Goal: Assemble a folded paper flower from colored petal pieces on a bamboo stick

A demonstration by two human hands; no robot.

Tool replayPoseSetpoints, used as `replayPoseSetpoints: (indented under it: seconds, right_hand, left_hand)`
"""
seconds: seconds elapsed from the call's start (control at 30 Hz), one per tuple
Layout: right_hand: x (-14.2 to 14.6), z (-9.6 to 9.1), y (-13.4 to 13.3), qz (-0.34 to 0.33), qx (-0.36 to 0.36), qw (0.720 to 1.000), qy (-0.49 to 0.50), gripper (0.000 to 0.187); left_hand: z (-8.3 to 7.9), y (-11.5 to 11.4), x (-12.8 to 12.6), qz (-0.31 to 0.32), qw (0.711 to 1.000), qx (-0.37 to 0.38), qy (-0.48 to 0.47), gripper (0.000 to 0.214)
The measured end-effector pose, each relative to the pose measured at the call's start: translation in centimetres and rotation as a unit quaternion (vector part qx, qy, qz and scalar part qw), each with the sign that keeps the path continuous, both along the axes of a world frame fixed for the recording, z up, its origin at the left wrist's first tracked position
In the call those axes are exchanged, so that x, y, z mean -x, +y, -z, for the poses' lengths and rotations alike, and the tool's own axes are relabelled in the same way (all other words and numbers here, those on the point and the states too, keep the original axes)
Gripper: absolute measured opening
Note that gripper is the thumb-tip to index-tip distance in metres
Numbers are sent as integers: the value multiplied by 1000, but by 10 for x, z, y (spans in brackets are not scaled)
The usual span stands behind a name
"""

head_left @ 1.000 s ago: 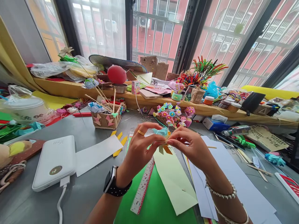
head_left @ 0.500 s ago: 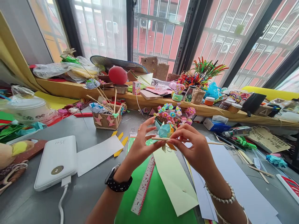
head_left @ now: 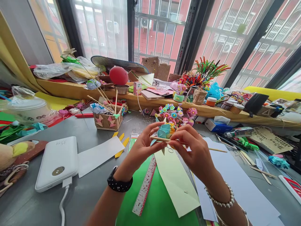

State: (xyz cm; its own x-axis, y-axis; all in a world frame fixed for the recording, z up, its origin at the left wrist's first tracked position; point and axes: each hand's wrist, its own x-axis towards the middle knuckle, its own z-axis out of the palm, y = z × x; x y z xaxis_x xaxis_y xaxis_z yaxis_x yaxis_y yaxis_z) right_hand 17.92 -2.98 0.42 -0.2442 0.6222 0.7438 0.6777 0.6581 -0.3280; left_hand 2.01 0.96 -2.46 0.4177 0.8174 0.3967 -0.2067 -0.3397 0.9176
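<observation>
Crisp-folded, angular blue paper ornament (head_left: 164, 130) beside a slim wooden stick (head_left: 217, 150), above flat pale-green paper (head_left: 177, 188).
The right hand (head_left: 195, 149) pinches the round stick; the left hand (head_left: 138, 147) curls near its tip and the folds, exact grip unclear.

Middle of the wooden stick (head_left: 217, 150) out of sight behind the right hand (head_left: 194, 149)
</observation>
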Motion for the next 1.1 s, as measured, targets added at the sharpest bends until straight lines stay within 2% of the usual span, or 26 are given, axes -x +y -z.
replayPoseSetpoints:
  seconds: [0.17,0.27,0.43,0.73,0.97,1.03,1.1]
  right_hand:
    - [-7,-4,0,-5,-7,999,38,11]
    - [-9,-6,1,-36,-17,999,32,10]
    - [-7,-6,1,-69,-31,997,24,4]
    - [-3,1,0,-47,-80,996,14,12]
    - [-1,0,-1,-68,-65,995,25,9]
    - [-5,-1,0,-55,-52,996,53,3]
    - [-10,-3,0,-11,-43,995,91,3]
  left_hand:
    - [-2,0,3,15,999,16,-32,46]
    - [-3,-2,5,28,998,27,-42,47]
    - [-4,-5,7,40,998,39,-11,54]
    - [-5,-8,8,60,997,56,-1,48]
    - [-6,-9,10,82,994,72,-5,47]
    - [-7,-9,10,85,993,76,-14,48]
    - [-7,-8,10,100,991,83,-31,49]
